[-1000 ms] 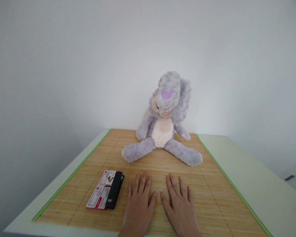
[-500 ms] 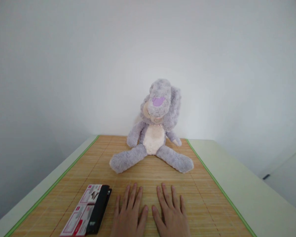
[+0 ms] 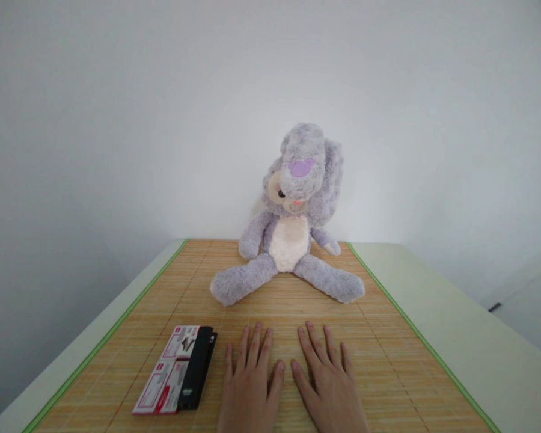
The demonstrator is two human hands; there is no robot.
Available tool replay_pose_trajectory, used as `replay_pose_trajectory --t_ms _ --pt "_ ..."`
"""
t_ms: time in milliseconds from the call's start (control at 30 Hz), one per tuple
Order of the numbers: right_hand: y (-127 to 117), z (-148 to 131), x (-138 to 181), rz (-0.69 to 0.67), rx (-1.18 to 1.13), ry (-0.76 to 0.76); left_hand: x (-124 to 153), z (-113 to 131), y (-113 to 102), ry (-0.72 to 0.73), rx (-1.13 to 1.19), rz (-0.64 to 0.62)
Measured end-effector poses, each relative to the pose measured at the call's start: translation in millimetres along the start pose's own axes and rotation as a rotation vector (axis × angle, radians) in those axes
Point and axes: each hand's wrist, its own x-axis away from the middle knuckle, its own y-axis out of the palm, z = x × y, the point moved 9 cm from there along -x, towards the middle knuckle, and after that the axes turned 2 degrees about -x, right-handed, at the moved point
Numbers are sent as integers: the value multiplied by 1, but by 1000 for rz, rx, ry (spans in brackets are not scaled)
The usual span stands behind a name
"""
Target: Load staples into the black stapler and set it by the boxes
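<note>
My left hand [image 3: 251,385] lies flat, palm down, on the bamboo mat [image 3: 153,313], fingers spread and holding nothing. Beside it on the right, my right hand [image 3: 329,385] rests the same way, with a gap between the two thumbs. Left of my left hand lies a long black object [image 3: 197,370] that looks like a stapler. Two small white and red boxes [image 3: 166,379] sit against its left side, one behind the other. Beyond my hands a grey plush toy [image 3: 290,240] with long floppy ears sits with legs apart; one ear covers part of its face.
The mat has a green border and lies on a pale table [image 3: 451,319]. A white wall [image 3: 162,108] stands close behind the toy. At the far right, a small dark piece [image 3: 495,307] shows by the table's edge.
The view has shifted, so the things appear farther right and a little higher. One eye and the nose of the toy now show below its ear. Both hands stay flat on the mat.
</note>
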Motion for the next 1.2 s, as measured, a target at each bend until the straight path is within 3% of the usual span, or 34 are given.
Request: replay_pose_trajectory --t_ms 367,767,1200 --pt "-1 -1 0 -7 3 12 1 2 -3 -22 -26 -42" --pt "-3 -1 1 -16 -30 25 3 5 -10 10 -20 28" --pt "4 1 1 -4 -20 32 3 6 -8 8 -28 19"
